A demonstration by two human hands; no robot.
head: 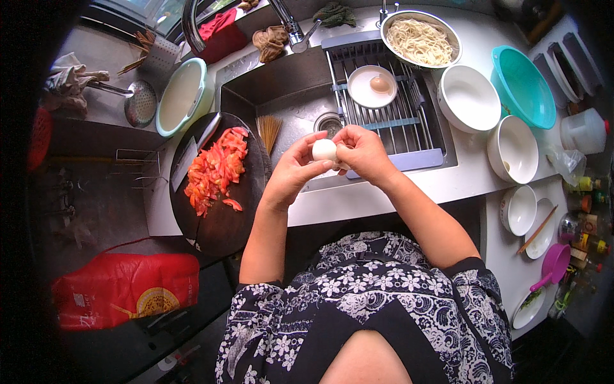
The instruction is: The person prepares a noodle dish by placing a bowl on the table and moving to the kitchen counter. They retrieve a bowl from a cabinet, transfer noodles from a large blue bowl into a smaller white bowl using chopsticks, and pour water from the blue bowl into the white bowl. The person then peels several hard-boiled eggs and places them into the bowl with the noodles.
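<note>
A white boiled egg (324, 150), largely bare of shell, is held between my hands over the sink's front edge. My left hand (301, 161) cups it from the left with the fingers and thumb. The fingertips of my right hand (363, 154) pinch at its right side, where bits of shell show. Beyond them, a brown egg (380, 84) lies in a white bowl (357, 98) on the steel draining rack (403, 122). Left of my hands, chopped tomato (218, 165) and a cleaver (184, 165) rest on a round dark cutting board (218, 230).
A pot of noodles (422, 41) stands behind the rack. White bowls (469, 98) and a teal basin (523, 89) are at the right. A bamboo brush (268, 132) lies in the sink (288, 93). A pale green basin (182, 98) stands behind the board; a red bag (129, 290) is at lower left.
</note>
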